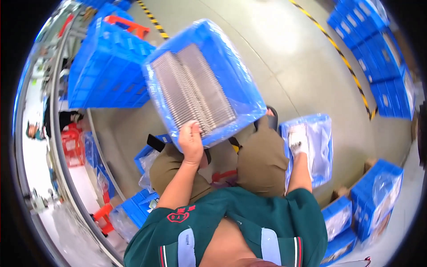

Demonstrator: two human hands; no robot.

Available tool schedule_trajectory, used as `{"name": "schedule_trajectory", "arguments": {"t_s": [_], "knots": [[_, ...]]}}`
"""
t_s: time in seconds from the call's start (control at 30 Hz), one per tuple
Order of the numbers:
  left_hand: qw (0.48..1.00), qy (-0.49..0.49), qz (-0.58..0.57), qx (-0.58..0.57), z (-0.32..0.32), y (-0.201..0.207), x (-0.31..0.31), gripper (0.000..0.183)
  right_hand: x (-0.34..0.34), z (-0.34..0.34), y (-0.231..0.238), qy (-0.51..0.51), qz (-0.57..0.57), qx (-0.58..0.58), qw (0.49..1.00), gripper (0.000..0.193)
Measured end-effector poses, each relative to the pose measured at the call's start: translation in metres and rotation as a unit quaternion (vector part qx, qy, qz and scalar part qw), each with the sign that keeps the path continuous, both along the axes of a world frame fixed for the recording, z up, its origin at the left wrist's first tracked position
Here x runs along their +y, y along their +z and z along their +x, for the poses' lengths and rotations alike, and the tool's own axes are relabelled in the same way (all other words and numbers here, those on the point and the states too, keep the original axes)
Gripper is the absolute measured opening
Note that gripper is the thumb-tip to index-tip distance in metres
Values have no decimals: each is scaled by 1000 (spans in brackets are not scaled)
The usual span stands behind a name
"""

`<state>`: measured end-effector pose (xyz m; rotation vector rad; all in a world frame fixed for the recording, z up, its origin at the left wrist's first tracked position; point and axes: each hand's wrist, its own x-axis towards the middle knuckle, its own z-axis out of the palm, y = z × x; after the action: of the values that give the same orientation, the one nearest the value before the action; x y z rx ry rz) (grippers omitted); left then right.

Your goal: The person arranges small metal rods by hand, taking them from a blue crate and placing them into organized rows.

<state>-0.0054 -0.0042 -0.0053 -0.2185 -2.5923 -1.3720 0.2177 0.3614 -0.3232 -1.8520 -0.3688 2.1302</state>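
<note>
A large blue crate [252, 86], lined with clear plastic film, sits tilted in front of me. Rows of thin, flat metal pieces [195, 84] stand packed on its left side; their exact kind does not show. My left hand [192, 141] is closed over the crate's near rim, its fingertips by the ends of the rows. By my right knee is a smaller blue crate [328, 138] with a plastic liner. Into it reaches my right hand [300, 147], with white covering on the fingers, at some pale, flat pieces [297, 133]. Blur hides whether those fingers grip anything.
Tall blue crates [109, 66] with an orange-red piece [128, 24] on top stand at left. A metal-edged workbench [58, 133] runs along the left. More blue crates [376, 200] stand at right, others [373, 53] at far right. Yellow-black tape [333, 40] marks the floor.
</note>
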Motion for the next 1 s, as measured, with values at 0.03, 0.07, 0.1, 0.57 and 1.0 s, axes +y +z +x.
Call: {"name": "schedule_trajectory", "arguments": {"t_s": [0.03,0.07,0.1,0.57,1.0], "knots": [[1000,-4,0,14,0,-2,1,12,0,-8,20,-7,-21,25,999,20],[1000,1,-7,20,1,1,3,13,0,-13,42,-16,-46,42,998,23],[1000,1,4,9,1,0,2,15,3,-19,62,-27,-68,58,996,28],[757,10,577,-306,-22,42,10,26,-112,-210,393,140,158,486,848,1],[594,-57,741,-307,-73,72,6,37,-310,-261,404,393,388,439,709,23]]}}
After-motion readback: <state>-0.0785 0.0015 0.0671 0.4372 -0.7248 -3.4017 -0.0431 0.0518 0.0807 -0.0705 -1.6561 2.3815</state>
